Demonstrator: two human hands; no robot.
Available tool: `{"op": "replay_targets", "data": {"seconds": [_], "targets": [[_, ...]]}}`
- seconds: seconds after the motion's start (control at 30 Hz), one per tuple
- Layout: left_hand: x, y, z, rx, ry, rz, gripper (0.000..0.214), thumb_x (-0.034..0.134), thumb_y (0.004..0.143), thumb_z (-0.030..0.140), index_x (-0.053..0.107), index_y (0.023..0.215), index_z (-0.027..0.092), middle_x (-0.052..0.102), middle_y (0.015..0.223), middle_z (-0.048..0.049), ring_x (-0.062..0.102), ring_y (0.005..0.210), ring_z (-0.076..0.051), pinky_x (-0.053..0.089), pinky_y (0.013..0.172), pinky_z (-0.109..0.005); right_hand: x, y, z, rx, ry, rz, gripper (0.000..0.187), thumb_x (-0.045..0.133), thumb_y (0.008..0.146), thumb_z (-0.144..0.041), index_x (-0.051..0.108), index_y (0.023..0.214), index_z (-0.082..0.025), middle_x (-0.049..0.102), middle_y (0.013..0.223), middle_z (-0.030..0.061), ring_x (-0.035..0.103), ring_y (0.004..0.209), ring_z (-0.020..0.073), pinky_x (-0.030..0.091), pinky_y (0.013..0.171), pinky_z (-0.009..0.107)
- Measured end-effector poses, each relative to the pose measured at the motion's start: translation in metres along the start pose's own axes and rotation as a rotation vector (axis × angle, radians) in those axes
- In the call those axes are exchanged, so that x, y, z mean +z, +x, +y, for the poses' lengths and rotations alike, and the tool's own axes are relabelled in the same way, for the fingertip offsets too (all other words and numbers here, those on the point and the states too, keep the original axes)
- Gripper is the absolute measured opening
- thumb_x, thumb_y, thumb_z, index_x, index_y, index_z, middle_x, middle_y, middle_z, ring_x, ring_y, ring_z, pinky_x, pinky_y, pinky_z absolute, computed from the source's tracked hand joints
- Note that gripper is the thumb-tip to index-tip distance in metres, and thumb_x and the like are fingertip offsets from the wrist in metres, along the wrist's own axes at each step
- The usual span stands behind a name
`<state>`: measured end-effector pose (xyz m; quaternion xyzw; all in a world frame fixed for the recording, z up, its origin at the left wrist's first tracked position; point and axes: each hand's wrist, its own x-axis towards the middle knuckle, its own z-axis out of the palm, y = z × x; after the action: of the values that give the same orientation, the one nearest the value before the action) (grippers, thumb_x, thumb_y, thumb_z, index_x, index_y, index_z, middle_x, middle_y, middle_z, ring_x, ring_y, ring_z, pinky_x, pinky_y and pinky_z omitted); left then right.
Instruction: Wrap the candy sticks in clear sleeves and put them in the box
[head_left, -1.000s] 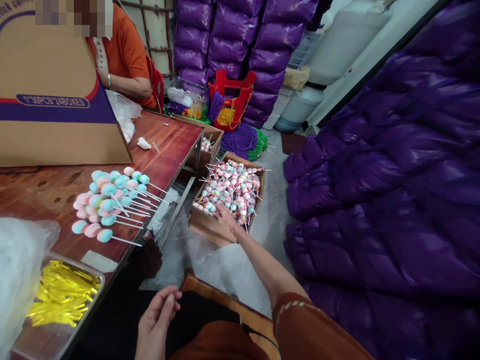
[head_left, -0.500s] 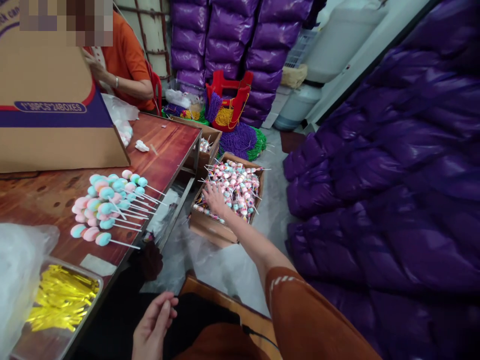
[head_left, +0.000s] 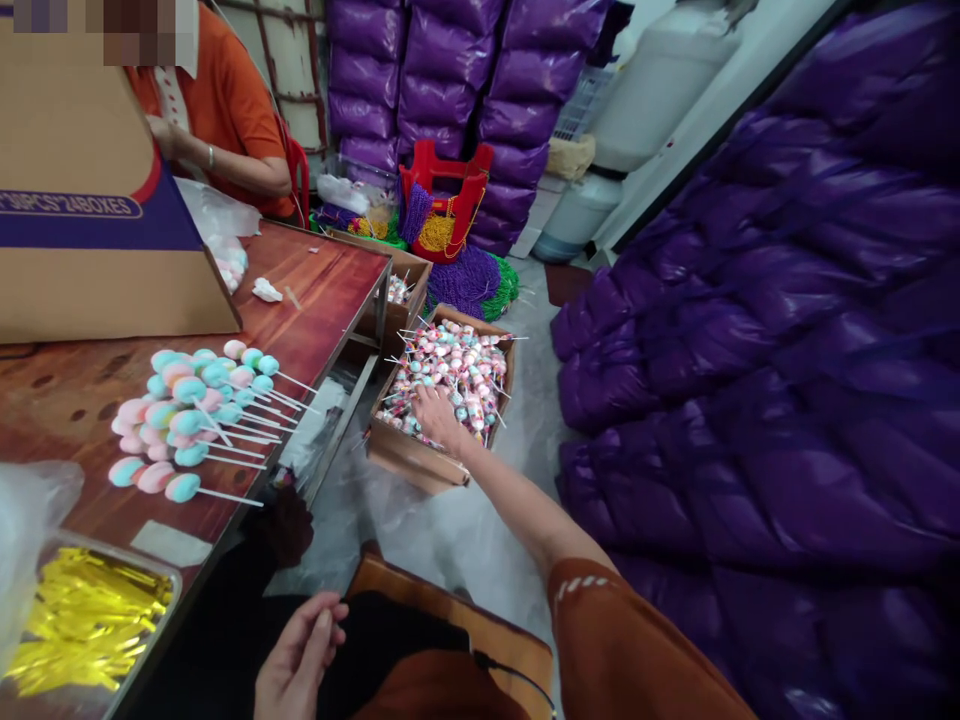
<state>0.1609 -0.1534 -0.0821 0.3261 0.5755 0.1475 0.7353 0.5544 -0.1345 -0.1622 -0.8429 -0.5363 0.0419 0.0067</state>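
Observation:
My right hand (head_left: 437, 415) reaches down to the floor and rests palm down on the wrapped lollipops (head_left: 469, 362) that fill a cardboard box (head_left: 409, 462). Its fingers are apart and I see nothing gripped. My left hand (head_left: 298, 662) hovers over my lap near the table's front edge, thumb against the fingers, with nothing visible in it. On the wooden table (head_left: 322, 290) lies a pile of unwrapped pink-and-blue lollipops (head_left: 187, 405), sticks pointing right.
A metal tray (head_left: 161, 575) of gold twist ties (head_left: 82, 620) and a clear plastic bag (head_left: 30, 520) sit at the table's near left. A large carton (head_left: 97, 280) stands behind. A person in orange (head_left: 225, 110) works at the far end. Purple sacks (head_left: 787, 350) line the right.
My right hand went deeper into the lollipop box, then drew back a little toward its near edge. My view shifted slightly right. My left hand stayed over my lap.

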Motion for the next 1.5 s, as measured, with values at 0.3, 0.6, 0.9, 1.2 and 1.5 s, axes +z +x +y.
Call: {"op": "replay_targets", "data": {"seconds": [0.3,0.6,0.9,1.2,1.5], "targets": [[0.007,-0.001,0.005,-0.011,0.005,0.022,0.067,0.093,0.044,0.056,0.079,0.095,0.016,0.077,0.096,-0.0117,0.068,0.077,-0.019,0.056,0.073,-0.026,0.02,-0.039,0.004,0.254,0.144,0.012,0.033,0.036,0.104,-0.027,0.061,0.122,-0.016,0.061,0.12,0.0159,0.048,0.113,0.0294,0.037,0.098,0.042],[0.021,-0.007,0.008,0.049,0.022,0.042,0.065,0.092,0.045,0.058,0.079,0.093,0.017,0.077,0.091,-0.0097,0.066,0.075,-0.018,0.056,0.072,-0.027,-0.007,-0.067,0.028,0.473,0.223,0.025,0.027,0.046,0.102,-0.029,0.067,0.118,-0.026,0.058,0.13,0.0097,0.054,0.118,0.0231,0.04,0.098,0.033],[0.025,0.002,0.009,0.0,0.073,0.002,0.066,0.092,0.044,0.058,0.079,0.093,0.016,0.076,0.094,-0.0118,0.067,0.075,-0.02,0.056,0.071,-0.028,-0.013,-0.11,0.046,0.652,0.247,-0.071,0.025,0.046,0.099,-0.023,0.065,0.114,-0.017,0.068,0.106,0.0131,0.066,0.095,0.0238,0.044,0.074,0.029],[0.029,0.002,0.01,-0.006,0.04,-0.024,0.06,0.093,0.047,0.053,0.08,0.093,0.017,0.078,0.093,-0.0107,0.067,0.075,-0.017,0.055,0.073,-0.025,-0.002,-0.075,0.024,0.412,0.261,-0.206,0.031,0.06,0.098,-0.037,0.061,0.122,-0.017,0.066,0.115,0.0073,0.066,0.096,0.0196,0.056,0.084,0.038],[0.039,-0.006,0.004,0.109,0.079,0.101,0.058,0.089,0.054,0.059,0.079,0.094,0.018,0.077,0.09,-0.0072,0.064,0.074,-0.014,0.052,0.071,-0.022,-0.065,-0.08,0.083,0.256,0.018,-0.193,0.022,0.053,0.095,-0.015,0.071,0.104,-0.021,0.07,0.106,0.0139,0.059,0.111,0.0312,0.036,0.098,0.05]]}}
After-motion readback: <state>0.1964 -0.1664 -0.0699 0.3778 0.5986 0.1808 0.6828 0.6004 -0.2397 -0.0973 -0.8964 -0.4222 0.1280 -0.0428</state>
